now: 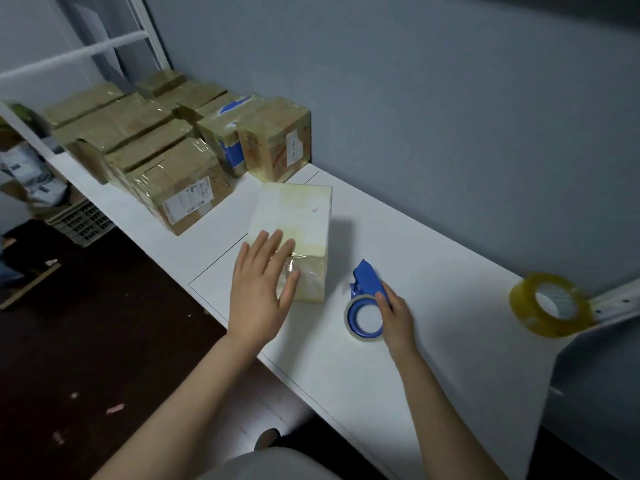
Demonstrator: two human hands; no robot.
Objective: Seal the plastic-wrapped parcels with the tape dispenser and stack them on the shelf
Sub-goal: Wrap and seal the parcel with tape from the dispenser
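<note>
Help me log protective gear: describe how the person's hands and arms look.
Left hand and right hand are bare: no gloves, rings, watch or wristband visible. The left forearm and right forearm are bare too, no sleeves in view.

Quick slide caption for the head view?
Left hand rests on the white parcel; right hand grips the blue tape dispenser.

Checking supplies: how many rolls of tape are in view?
2. One is in the blue tape dispenser held by the right hand; a spare roll stands on edge at the table's right end. Others may be hidden.
</note>
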